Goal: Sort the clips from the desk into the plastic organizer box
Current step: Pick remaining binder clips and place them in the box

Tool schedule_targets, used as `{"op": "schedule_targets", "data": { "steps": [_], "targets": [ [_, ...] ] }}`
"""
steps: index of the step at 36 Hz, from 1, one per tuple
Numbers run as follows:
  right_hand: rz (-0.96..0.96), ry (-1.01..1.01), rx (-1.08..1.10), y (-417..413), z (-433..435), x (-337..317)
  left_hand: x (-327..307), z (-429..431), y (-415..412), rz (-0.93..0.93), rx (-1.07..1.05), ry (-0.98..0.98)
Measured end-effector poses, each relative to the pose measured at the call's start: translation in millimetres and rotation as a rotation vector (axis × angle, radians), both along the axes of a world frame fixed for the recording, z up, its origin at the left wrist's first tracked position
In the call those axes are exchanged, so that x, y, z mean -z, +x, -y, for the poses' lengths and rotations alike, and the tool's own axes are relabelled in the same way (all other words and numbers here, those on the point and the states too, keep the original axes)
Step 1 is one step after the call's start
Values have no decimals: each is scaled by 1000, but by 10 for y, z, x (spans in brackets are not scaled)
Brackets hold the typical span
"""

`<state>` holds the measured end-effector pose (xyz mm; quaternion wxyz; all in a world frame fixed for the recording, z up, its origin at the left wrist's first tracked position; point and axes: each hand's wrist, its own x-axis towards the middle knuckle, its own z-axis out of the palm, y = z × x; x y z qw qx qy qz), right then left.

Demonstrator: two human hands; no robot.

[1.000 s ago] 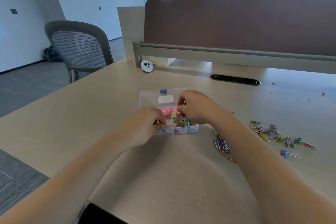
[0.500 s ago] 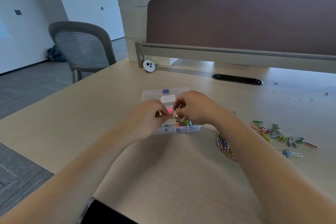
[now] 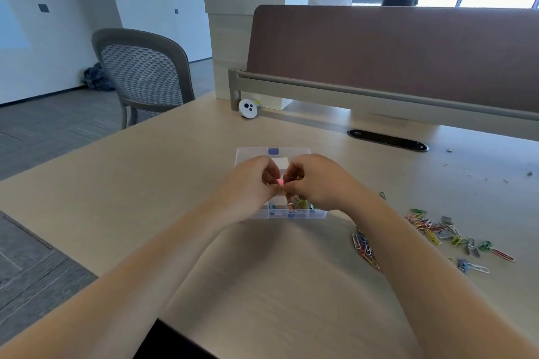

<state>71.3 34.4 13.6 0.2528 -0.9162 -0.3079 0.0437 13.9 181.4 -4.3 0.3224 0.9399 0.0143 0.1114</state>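
Clips (image 3: 293,202) pinched by left grip (image 3: 250,183) and right grip (image 3: 316,181), hiding organizer box (image 3: 294,215); pile (image 3: 431,227) beside.

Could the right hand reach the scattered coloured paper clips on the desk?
Probably yes: only bare wooden desk lies between the right hand and the coloured paper clips, though it pinches other clips over the clear plastic box.

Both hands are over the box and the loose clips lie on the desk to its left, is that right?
No. The head view shows the clips right of the box; the left hand and right hand are over it.
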Motion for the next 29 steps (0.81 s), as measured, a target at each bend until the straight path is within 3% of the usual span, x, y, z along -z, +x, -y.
{"op": "schedule_targets", "data": {
  "steps": [9,17,29],
  "targets": [
    [-43,109,8,16,26,42,26,-13,14,-17,12,-75],
    [-14,71,39,5,-26,61,32,-14,4,-45,29,-117],
    [0,10,70,37,0,82,27,-66,-70,-48,30,83]
  ]
}}
